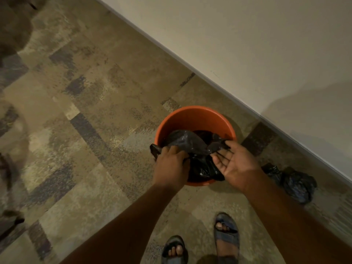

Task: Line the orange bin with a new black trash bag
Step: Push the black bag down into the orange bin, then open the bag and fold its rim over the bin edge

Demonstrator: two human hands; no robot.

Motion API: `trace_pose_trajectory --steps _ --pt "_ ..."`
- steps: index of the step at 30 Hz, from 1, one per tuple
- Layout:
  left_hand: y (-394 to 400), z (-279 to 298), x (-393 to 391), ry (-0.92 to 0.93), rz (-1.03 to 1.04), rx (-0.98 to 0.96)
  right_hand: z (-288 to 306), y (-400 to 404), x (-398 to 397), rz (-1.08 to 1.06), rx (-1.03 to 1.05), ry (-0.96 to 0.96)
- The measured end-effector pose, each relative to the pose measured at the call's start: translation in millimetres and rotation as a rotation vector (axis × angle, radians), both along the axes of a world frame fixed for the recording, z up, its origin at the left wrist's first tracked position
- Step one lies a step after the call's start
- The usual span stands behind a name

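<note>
The orange bin (192,119) stands on the carpet close to the wall. A black trash bag (187,141) lies crumpled inside it, bunched over the near rim. My left hand (171,164) is closed on the bag's left edge at the near rim. My right hand (234,161) is palm up with fingers spread, its fingertips touching the bag's right side; I cannot tell whether it pinches the plastic. The far inner wall of the bin is bare orange.
A tied-up black bag (294,183) lies on the floor to the right of the bin, by the wall (266,44). My two sandalled feet (226,237) stand just below the bin. Patterned carpet (85,111) spreads to the left.
</note>
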State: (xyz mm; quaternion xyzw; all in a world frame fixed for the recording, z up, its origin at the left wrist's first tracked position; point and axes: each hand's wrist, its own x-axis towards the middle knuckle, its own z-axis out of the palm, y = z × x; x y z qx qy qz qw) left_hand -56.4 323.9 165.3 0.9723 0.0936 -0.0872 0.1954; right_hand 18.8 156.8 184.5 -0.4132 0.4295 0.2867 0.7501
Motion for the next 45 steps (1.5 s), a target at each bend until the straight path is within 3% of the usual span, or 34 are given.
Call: trace_pose_trajectory --steps 4,6,8,12,15,19,25,29,31,34,39,40,43,45 --pt "0.8 12.1 5.8 -0.069 -0.001 -0.225 -3.3 -4.9 -4.7 -0.004 -0.042 -0.025" --pt "2.7 16.4 5.0 -0.149 0.022 -0.25 -7.2 -8.9 -1.6 -0.097 -0.127 -0.143" --pt "5.3 18.9 1.2 -0.209 -0.044 -0.213 -10.7 -13.0 0.8 -0.087 -0.349 -0.34" --pt "8.7 21.2 -9.1 -0.253 -0.264 -0.149 -17.5 -15.3 1.8 0.522 -1.042 -0.781" --pt "9.9 15.3 -16.1 -0.254 -0.379 -0.211 -26.9 -17.8 9.7 0.876 -1.197 -0.922" --pt "10.2 2.5 -25.0 -0.154 -0.463 -0.228 -39.1 -21.3 27.5 1.04 -1.251 -0.937" --pt "13.2 -11.0 -18.8 0.237 -0.229 -0.457 -44.8 -14.9 53.6 1.198 -1.405 -1.049" --pt "19.9 -11.1 -14.4 0.251 -0.016 -0.671 -45.0 -18.7 59.6 1.304 -1.514 -1.049" --pt "26.8 -11.1 -9.0 0.186 0.054 -0.607 -49.3 -21.6 60.5 1.271 -1.536 -1.022" --pt "44.1 -9.3 7.5 0.022 0.098 -0.417 -53.7 -23.9 60.8 1.197 -1.397 -0.997" --pt "67.0 -1.0 49.6 -0.334 0.305 -0.26 -56.4 -24.7 69.0 1.119 -1.306 -1.166" --pt "70.8 -2.8 58.2 -0.337 0.342 -0.221 -56.2 -24.1 73.2 1.153 -1.296 -1.191" --pt "74.5 -11.9 76.3 -0.097 0.41 0.009 -61.2 -19.0 86.7 1.355 -1.279 -1.173" --pt "67.0 -15.0 77.7 -0.124 0.243 0.17 -69.6 -13.2 94.8 1.569 -1.397 -1.05"
